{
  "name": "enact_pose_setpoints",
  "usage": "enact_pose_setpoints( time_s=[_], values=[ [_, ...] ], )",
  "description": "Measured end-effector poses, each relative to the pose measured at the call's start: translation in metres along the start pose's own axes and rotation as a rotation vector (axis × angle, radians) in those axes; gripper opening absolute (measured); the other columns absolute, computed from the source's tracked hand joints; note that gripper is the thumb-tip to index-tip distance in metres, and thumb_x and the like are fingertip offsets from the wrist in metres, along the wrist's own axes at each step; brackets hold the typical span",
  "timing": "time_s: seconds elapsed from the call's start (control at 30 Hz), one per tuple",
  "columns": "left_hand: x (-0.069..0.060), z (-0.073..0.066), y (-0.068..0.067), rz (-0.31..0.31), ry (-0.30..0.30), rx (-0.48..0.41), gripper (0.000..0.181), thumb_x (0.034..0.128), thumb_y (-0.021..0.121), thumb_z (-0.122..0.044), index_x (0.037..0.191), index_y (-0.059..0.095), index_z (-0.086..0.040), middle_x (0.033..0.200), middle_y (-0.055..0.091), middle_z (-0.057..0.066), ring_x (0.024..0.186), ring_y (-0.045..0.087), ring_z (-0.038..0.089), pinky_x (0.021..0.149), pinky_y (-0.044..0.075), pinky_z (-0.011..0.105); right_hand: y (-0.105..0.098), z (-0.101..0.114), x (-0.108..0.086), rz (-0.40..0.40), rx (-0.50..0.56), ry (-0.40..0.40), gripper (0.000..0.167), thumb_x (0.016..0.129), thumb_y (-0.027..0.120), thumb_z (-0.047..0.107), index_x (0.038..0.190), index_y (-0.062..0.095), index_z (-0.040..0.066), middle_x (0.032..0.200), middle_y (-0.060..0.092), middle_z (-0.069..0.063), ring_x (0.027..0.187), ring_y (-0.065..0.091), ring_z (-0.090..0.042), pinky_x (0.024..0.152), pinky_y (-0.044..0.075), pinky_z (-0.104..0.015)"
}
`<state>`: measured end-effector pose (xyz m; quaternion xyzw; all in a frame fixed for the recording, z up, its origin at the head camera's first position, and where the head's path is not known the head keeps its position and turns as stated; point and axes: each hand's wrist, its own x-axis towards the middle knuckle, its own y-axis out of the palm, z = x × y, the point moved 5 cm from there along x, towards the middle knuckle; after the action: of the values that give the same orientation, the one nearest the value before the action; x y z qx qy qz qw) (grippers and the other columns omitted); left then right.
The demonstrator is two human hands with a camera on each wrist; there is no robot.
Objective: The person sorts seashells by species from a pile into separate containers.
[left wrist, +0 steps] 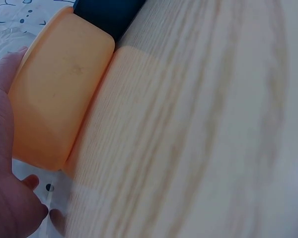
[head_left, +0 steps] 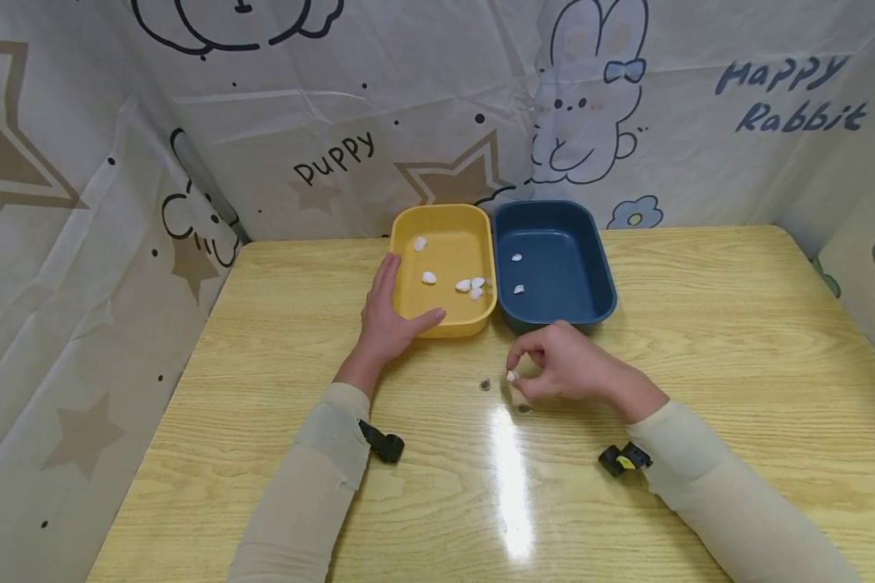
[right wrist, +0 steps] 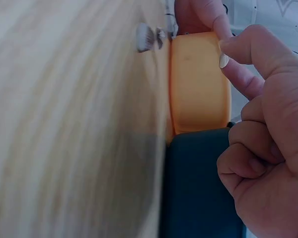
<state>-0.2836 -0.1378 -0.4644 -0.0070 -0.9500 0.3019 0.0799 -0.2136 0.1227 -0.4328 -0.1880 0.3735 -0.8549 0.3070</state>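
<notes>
My right hand (head_left: 572,364) pinches a small white shell (head_left: 511,376) between thumb and forefinger, low over the table in front of the blue bin (head_left: 605,283); the other fingers are curled in, as the right wrist view shows. My left hand (head_left: 390,324) rests at the near left corner of the yellow bin (head_left: 445,330), thumb over the front rim and straight fingers along the left side. Several white shells lie in the yellow bin, among them one shell (head_left: 428,278) near its middle. Two lie in the blue bin, one shell (head_left: 519,289) nearer me.
The two bins stand side by side at the back of the wooden table (head_left: 277,324). Two small dark shells, one shell (head_left: 484,385) left of my right hand and one shell (head_left: 524,409) just below it, lie on the table. A printed cloth (head_left: 262,154) hangs behind.
</notes>
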Motion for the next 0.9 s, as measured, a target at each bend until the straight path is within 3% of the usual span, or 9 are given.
enact_pose_setpoints(
  time_s=[0.47, 0.9],
  values=[
    [0.000, -0.001, 0.000, 0.003, 0.003, 0.006, 0.112, 0.0763, 0.082, -0.052, 0.162, 0.016, -0.024, 0.165, 0.008, -0.012, 0.149, 0.012, 0.021, 0.114, 0.010, 0.056, -0.023, 0.009, 0.007, -0.125, 0.002, -0.111, 0.012, 0.079, 0.081, 0.015, 0.087, 0.075, 0.021, 0.052, 0.031, 0.017, 0.047, 0.028, -0.002, 0.049, 0.028, -0.025],
    [0.000, -0.001, 0.000, 0.008, 0.004, 0.006, 0.111, 0.0763, 0.082, -0.051, 0.161, 0.017, -0.023, 0.165, 0.008, -0.011, 0.149, 0.011, 0.020, 0.114, 0.010, 0.055, -0.049, 0.008, 0.017, -0.235, -0.010, -0.077, 0.013, 0.079, 0.081, 0.012, 0.088, 0.075, 0.019, 0.054, 0.029, 0.013, 0.047, 0.028, -0.006, 0.052, 0.031, -0.028]
  ],
)
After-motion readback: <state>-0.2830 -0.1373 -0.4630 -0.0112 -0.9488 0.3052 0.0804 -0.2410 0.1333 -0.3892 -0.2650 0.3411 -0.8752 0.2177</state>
